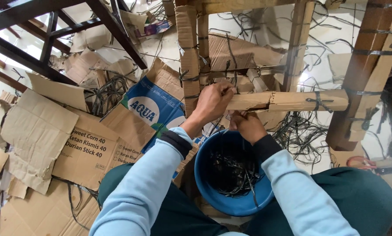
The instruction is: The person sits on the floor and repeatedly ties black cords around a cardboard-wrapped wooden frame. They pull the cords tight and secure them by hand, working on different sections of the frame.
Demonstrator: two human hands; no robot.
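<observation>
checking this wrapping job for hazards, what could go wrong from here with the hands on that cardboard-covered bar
1. The cardboard wrap is torn near the left hand, so pulling there could likely rip it further.
2. The right hand works under the bar among thin black straps; a taut strap might cut or pinch fingers.
3. The blue bucket sits between the knees and could tip, spilling its straps.

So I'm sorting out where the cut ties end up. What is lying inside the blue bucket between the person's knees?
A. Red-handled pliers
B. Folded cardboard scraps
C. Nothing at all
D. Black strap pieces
D: the blue bucket holds a tangle of black strap pieces, dark thin strips piled at its bottom, below both hands at the cardboard-wrapped rail.
</observation>
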